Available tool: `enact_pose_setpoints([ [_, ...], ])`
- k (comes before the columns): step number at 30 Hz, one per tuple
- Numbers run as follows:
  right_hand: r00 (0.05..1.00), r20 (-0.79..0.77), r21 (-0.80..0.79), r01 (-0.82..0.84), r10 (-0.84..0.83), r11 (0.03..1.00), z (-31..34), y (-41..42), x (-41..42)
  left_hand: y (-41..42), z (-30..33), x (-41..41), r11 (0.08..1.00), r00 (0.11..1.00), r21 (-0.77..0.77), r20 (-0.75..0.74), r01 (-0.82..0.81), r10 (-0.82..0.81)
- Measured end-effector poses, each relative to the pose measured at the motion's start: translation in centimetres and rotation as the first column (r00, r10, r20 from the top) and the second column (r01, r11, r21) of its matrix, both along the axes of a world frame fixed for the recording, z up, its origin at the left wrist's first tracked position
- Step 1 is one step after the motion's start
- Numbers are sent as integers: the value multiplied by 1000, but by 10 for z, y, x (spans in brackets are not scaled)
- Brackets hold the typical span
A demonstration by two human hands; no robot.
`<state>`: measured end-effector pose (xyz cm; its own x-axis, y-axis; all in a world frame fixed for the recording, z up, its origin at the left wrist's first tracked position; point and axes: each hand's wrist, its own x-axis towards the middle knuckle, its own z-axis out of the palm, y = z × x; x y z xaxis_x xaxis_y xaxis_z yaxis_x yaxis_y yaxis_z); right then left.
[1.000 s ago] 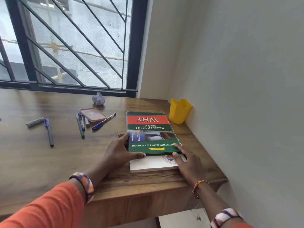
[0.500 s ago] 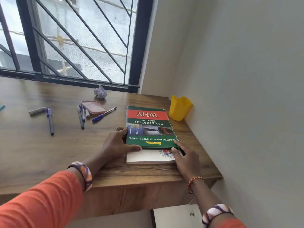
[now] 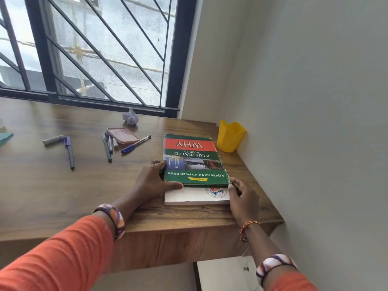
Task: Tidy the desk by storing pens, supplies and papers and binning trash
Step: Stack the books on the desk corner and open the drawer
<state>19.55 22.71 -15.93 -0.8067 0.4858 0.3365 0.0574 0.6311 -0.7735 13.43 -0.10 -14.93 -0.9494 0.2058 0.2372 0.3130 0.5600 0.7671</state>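
A green and red book (image 3: 193, 160) lies on a white notebook (image 3: 189, 196) at the right end of the wooden desk (image 3: 63, 196). My left hand (image 3: 153, 181) grips the green book's near left corner. My right hand (image 3: 243, 198) holds the stack's near right corner. Behind the books a yellow pen cup (image 3: 230, 136) stands upright by the wall. Further left lie a blue pen (image 3: 135, 144), several pens in a bunch (image 3: 108, 145), a dark pen (image 3: 70, 152), a grey marker (image 3: 52, 140) and a crumpled paper ball (image 3: 130, 118).
A pinkish flat lid or case (image 3: 122, 135) lies between the pens. A teal object (image 3: 5, 138) shows at the desk's far left edge. A barred window (image 3: 94, 59) runs behind the desk; a white wall closes the right side. A white object (image 3: 226, 271) sits below the desk.
My view has shifted slightly. Both hands have stayed on the near corners of the book stack, which has barely moved.
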Motion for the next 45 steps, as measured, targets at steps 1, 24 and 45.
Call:
enact_pose_setpoints([
  [1,1000,-10,-3,-2,2,1000,1,-1,1,0,0,1,1000,1000,-1,-6,-4,4],
  [24,994,-82,-973,-96,76,210,102,-46,-54,8,46,-4,958,976,189,-29,218,-216],
  [45,829,-484,571,55,281,819,266,-14,-33,2,190,-33,891,911,450,-343,-54,228],
])
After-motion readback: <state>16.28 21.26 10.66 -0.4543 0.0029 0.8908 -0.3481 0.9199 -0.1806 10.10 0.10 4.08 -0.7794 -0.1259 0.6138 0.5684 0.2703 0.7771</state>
